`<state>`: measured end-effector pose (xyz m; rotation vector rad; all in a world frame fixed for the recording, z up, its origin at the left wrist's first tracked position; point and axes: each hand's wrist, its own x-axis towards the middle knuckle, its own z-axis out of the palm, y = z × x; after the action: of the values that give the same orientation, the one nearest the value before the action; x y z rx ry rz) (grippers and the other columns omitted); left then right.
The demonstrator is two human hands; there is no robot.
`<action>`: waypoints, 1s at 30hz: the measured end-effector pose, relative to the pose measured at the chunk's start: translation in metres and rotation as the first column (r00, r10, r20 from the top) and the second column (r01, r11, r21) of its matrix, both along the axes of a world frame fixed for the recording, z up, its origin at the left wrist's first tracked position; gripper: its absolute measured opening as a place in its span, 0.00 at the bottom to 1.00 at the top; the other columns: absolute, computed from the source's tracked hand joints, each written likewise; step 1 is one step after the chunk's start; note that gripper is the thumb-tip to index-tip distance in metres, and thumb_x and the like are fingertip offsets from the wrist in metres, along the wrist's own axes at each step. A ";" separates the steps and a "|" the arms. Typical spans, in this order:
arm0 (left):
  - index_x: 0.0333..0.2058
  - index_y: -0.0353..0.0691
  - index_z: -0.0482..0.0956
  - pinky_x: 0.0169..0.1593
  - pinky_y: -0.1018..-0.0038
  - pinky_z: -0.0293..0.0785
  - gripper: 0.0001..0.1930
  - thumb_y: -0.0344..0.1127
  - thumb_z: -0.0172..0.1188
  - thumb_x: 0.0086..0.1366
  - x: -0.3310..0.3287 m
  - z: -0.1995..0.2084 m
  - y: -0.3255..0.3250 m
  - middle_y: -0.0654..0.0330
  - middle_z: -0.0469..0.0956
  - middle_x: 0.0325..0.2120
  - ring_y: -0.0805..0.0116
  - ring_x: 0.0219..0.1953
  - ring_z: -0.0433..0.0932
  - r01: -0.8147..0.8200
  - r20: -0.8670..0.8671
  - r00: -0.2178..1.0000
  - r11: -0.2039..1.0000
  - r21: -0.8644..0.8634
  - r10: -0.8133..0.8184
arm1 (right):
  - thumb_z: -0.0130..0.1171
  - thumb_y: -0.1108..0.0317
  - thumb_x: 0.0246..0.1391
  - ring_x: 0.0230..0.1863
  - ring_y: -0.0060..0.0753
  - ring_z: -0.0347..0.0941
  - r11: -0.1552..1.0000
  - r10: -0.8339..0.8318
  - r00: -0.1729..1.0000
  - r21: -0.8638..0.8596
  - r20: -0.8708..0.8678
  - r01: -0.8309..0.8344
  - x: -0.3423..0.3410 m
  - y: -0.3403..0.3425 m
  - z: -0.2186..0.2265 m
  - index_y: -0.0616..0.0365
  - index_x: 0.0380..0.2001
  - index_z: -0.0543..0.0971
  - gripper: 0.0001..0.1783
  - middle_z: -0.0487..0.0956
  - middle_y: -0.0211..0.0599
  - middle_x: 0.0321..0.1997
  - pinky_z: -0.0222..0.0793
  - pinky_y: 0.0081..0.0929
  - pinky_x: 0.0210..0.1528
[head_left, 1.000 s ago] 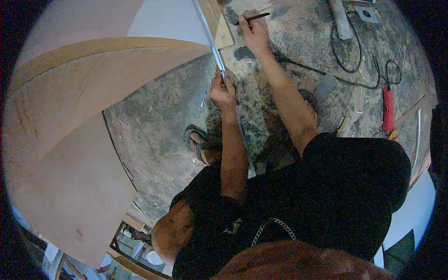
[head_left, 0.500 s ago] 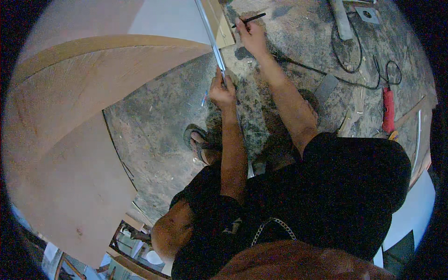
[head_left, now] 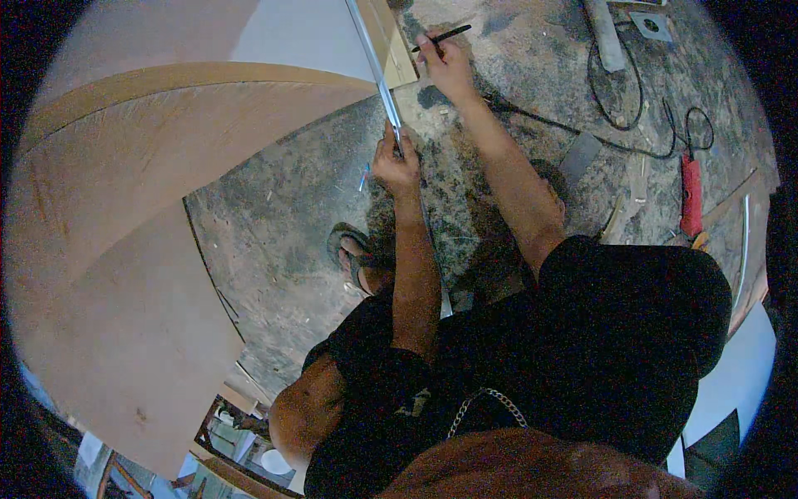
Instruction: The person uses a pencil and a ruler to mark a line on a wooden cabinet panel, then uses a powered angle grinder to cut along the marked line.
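Observation:
My left hand is closed round a long, thin silvery metal strip. Beyond that hand, the strip runs up along a light wooden board and the white surface beside it. My right hand pinches a slim black pen just right of the board's edge. The pen slants up to the right, its lower left end close to the board. A large curved wooden panel with a thick tan edge fills the left side.
On the stained floor at right lie a red-handled tool, a black cord, a grey flat piece and a pale tube. My sandalled foot stands below my left hand. A white sheet leans at lower right.
Almost nothing differs. The pen and my right hand have shifted very slightly left; my left hand stays on the metal strip.

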<state>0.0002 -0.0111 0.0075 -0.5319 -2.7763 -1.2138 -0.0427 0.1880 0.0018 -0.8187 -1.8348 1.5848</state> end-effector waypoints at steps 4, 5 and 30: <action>0.52 0.38 0.78 0.28 0.65 0.72 0.20 0.39 0.57 0.63 -0.001 -0.002 -0.006 0.51 0.75 0.21 0.58 0.21 0.75 -0.004 -0.024 1.000 0.998 0.060 0.006 | 0.54 0.50 0.62 0.28 0.22 0.75 0.998 0.038 0.998 0.054 0.046 -0.040 0.000 -0.004 0.004 0.62 0.42 0.76 0.23 0.80 0.32 0.25 0.69 0.22 0.34; 0.53 0.38 0.77 0.28 0.66 0.72 0.20 0.39 0.57 0.63 -0.004 -0.004 -0.009 0.52 0.75 0.20 0.58 0.21 0.75 0.003 -0.047 0.999 0.999 0.042 -0.001 | 0.54 0.50 0.62 0.27 0.22 0.75 0.999 0.022 1.000 0.046 0.000 -0.022 -0.003 -0.008 0.007 0.62 0.40 0.77 0.22 0.80 0.32 0.24 0.68 0.22 0.33; 0.53 0.38 0.77 0.24 0.65 0.69 0.20 0.37 0.58 0.63 0.011 0.004 -0.006 0.53 0.72 0.18 0.62 0.18 0.72 0.001 -0.040 0.999 0.999 0.033 0.001 | 0.54 0.54 0.63 0.20 0.24 0.74 0.969 0.225 0.966 0.072 0.128 -0.235 -0.006 -0.023 0.015 0.59 0.35 0.82 0.18 0.82 0.36 0.26 0.69 0.25 0.26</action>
<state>0.0108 -0.0169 0.0113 -0.5471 -2.7179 -1.2331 -0.0485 0.1649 0.0167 -0.6941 -2.1340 1.6122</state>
